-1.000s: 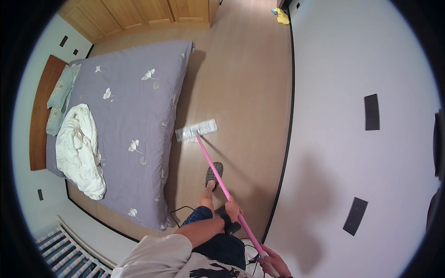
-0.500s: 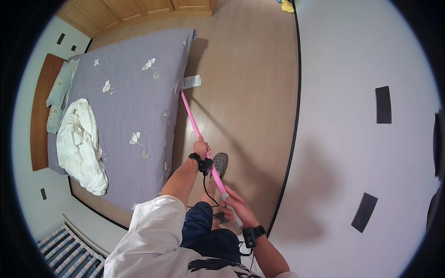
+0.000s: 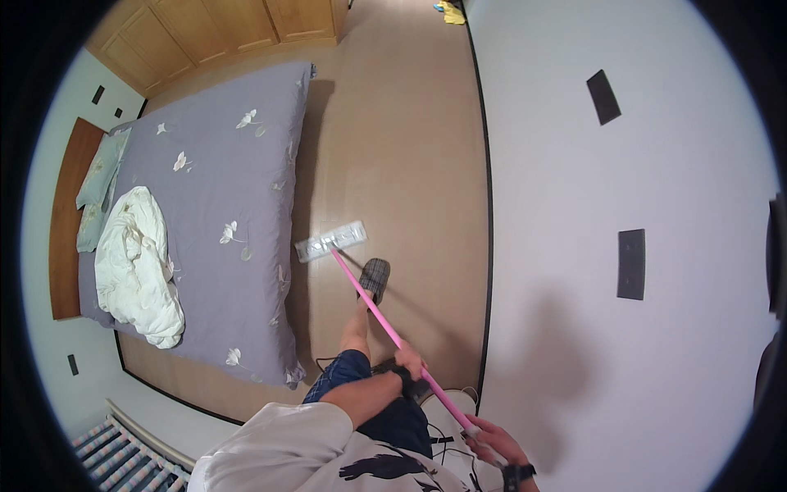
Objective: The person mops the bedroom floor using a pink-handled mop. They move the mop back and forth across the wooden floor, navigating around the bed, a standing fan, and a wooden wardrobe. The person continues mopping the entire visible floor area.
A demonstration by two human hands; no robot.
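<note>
A flat mop (image 3: 376, 312) with a long pink handle slants from the lower right up to its pale rectangular head (image 3: 331, 241). The head lies on the wooden floor beside the bed, its left end close to the bed's side. Partway down the handle, my left hand (image 3: 411, 360) is wrapped round the pink pole. My right hand (image 3: 494, 440) grips the white end of the handle, near the wall. A checked slipper (image 3: 375, 279) on my foot stands just right of the mop handle, below the head.
The bed (image 3: 205, 205) with a grey-purple flowered sheet fills the left; a white quilt (image 3: 135, 266) lies crumpled on it. Wooden cabinets (image 3: 213, 33) stand at the far end. A white wall (image 3: 557, 205) runs along the right. Something yellow (image 3: 452, 13) lies by the far wall base.
The mop head has come out from the bed's edge and nearer to me, now in full view. Both hands have moved back and to the right, still on the handle.
</note>
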